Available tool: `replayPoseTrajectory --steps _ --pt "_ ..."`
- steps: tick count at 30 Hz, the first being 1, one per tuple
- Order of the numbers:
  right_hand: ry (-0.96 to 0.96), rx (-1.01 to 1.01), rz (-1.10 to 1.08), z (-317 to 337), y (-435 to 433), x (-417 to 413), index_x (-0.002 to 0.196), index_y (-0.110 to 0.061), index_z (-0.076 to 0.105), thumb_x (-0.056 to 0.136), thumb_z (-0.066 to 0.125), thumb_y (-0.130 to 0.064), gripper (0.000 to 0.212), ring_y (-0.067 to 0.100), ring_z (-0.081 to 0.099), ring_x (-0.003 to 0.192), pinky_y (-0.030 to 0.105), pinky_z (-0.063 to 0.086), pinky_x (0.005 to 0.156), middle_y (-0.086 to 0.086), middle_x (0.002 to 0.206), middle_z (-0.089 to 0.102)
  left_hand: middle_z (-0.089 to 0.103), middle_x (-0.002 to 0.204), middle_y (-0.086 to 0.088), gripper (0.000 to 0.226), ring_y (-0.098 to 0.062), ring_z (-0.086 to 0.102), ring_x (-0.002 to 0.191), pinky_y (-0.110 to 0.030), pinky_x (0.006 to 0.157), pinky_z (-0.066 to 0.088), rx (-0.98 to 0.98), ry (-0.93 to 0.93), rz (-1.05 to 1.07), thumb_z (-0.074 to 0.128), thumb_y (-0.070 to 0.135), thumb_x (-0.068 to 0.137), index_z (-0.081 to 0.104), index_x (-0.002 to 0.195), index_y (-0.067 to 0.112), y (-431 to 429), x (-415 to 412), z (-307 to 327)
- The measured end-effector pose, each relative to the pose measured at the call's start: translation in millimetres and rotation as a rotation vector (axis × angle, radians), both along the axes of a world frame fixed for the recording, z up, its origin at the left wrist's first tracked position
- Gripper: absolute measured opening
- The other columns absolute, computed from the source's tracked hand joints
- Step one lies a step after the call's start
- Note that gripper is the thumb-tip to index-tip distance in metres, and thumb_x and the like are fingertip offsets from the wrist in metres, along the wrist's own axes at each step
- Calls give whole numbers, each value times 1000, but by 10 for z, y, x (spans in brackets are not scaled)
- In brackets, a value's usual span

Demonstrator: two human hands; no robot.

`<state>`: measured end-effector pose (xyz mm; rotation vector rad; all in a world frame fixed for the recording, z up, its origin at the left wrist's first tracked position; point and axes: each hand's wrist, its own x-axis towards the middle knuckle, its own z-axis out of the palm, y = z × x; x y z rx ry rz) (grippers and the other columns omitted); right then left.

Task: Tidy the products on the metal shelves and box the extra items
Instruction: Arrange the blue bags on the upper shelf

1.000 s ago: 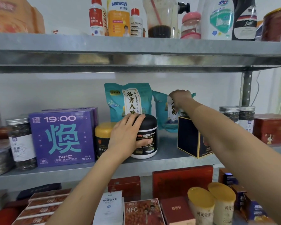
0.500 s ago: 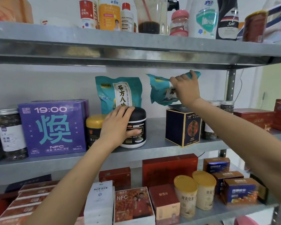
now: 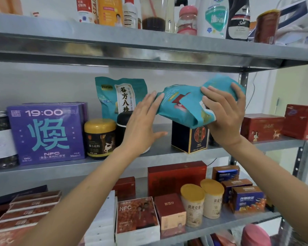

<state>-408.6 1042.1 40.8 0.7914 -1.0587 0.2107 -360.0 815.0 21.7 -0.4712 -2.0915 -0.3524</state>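
A grey metal shelf point(image 3: 43, 169) holds a glossy purple carton point(image 3: 46, 134) at left and a square navy box point(image 3: 188, 139) right of centre. Over that box a crumpled teal pouch point(image 3: 183, 107) lies sideways, the right hand point(image 3: 224, 118) clutching its right end, the left hand point(image 3: 142, 125) flat-fingered and gripping nothing at its left end. That hand hides most of a round black jar point(image 3: 123, 121); a matching pouch point(image 3: 119, 95) stands behind.
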Motion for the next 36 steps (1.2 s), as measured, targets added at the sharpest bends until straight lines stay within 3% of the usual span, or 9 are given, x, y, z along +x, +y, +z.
replayPoseTrajectory --steps 4,10,15,19,22,25,28,33,36 --pt "-48 -23 114 -130 113 200 100 -9 57 93 67 -18 15 27 66 108 61 38 101 12 114 69 41 151 -9 99 -25 38 140 -51 111 37 158 75 -216 89 16 67 33 149 12 212 54 15" --pt "-214 -30 164 -173 277 297 107 -7 57 86 76 -12 29 23 63 113 70 31 104 9 120 65 62 125 -8 70 -25 55 116 -42 94 48 217 128 -172 83 12 72 53 135 10 393 125 -9" --pt "-478 -110 214 -82 330 310 126 -12 50 82 76 -33 55 21 48 127 66 25 110 4 133 54 67 114 1 60 -21 60 106 -41 91 50 396 26 -158 86 18 71 61 126 16 420 189 -24" --pt "-684 -298 481 -54 153 387 144 -6 25 74 83 -31 94 24 23 146 50 21 119 11 154 23 65 93 21 44 -10 66 94 -34 85 56 694 -161 -294 87 14 69 61 102 28 404 272 38" --pt "-1021 -383 729 -69 56 438 147 -24 16 62 86 -38 110 12 25 144 35 24 119 -1 155 21 73 98 10 44 -9 70 94 -28 81 57 854 -280 -469 86 13 67 67 106 16 370 358 26" --pt "-1578 -102 1103 -136 122 486 140 -15 41 44 94 -46 113 26 52 129 37 50 100 6 138 56 76 99 2 48 -14 72 93 -21 74 56 957 -379 -636 81 19 62 69 107 10 330 498 -60" --pt "-1820 234 1223 -397 89 519 136 -3 50 51 94 -41 102 35 54 126 47 45 104 17 135 58 76 102 -3 47 -19 72 95 -21 73 56 997 -480 -736 79 15 62 69 108 9 268 624 -214" --pt "-1823 43 1339 -843 -2 683 113 -17 72 64 86 -22 52 31 66 109 33 57 79 16 120 68 73 111 -8 42 -21 71 100 -23 74 57 999 -645 -779 84 9 68 74 108 16 176 804 -507" --pt "-1866 -76 1251 -1108 -41 805 105 -14 75 68 81 -25 39 29 70 92 33 55 62 16 110 72 69 121 -8 48 -24 66 112 -27 84 55 939 -861 -859 81 12 74 69 120 18 167 910 -710"
